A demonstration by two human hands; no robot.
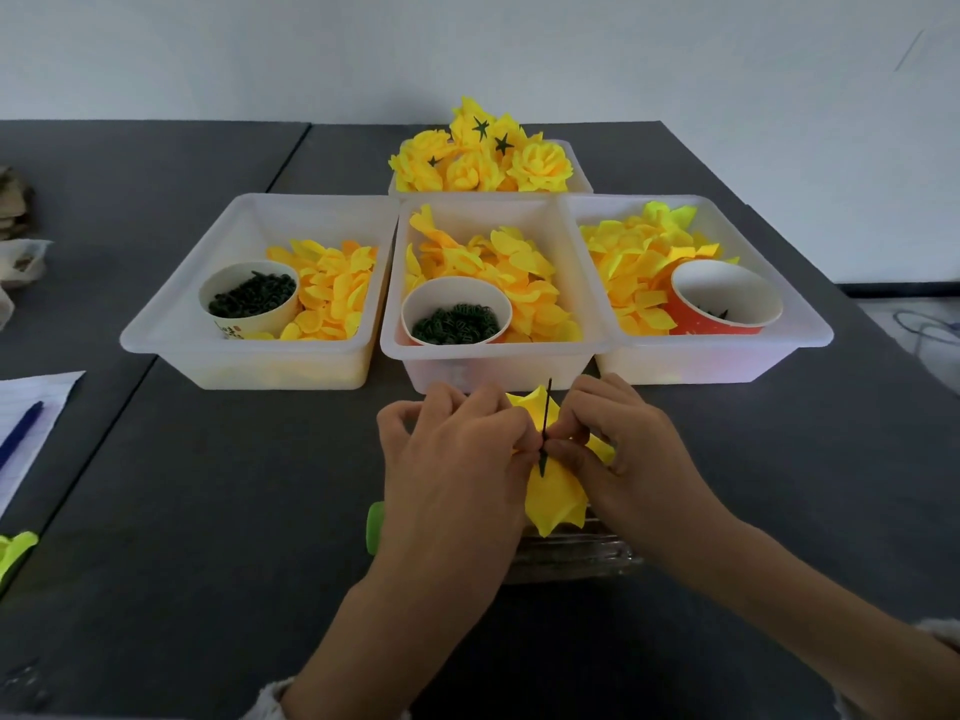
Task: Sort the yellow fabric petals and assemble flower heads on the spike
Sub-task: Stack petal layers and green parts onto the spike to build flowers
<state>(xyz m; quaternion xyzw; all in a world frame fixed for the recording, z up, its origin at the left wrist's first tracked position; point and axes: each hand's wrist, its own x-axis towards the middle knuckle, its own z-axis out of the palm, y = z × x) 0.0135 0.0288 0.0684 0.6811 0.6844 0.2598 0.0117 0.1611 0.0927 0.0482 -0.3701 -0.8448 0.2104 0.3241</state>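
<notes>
On a matte dark grey bench (208, 511), a thin dark spike (546, 407) stands upright between both hands, threaded through soft, bright yellow fabric petals (553, 504) with pointed tips. The left hand (452, 475) and the right hand (623, 449) pinch the spike and a small green piece at the petals' centre, fingers curled, with the petals spreading beneath and between them. Behind stand three translucent white plastic bins (249, 350) heaped with loose petals, each holding a paper cup (249, 298) of small dark green parts. A fourth bin behind holds finished flower heads (483, 155), ruffled and rose-like.
</notes>
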